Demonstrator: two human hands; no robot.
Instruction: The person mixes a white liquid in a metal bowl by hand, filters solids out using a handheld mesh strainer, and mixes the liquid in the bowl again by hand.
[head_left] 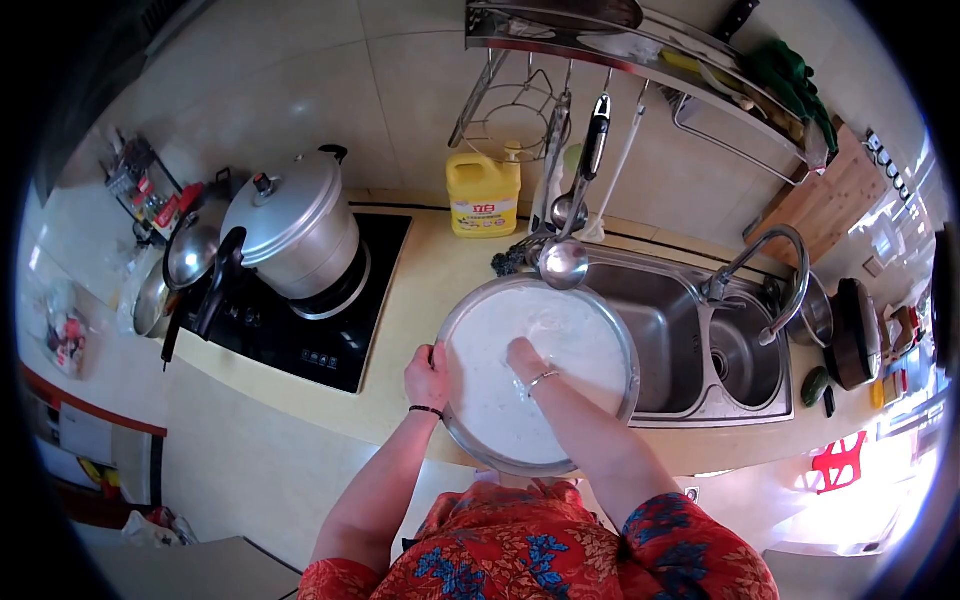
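A head-worn camera looks steeply down over the counter [425, 262].

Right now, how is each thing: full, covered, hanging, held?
Left hand, gripping the metal basin
Right hand, partly sunk in white liquid
Metal basin, holding the liquid
Large pot, lid on
Yellow jug, upright
Ladle, hanging
Faucet, no stream visible
Wooden board, propped up

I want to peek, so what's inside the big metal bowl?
The metal bowl holds white liquid, with the right hand partly under. The hand's lower part and the bowl's bottom are covered.
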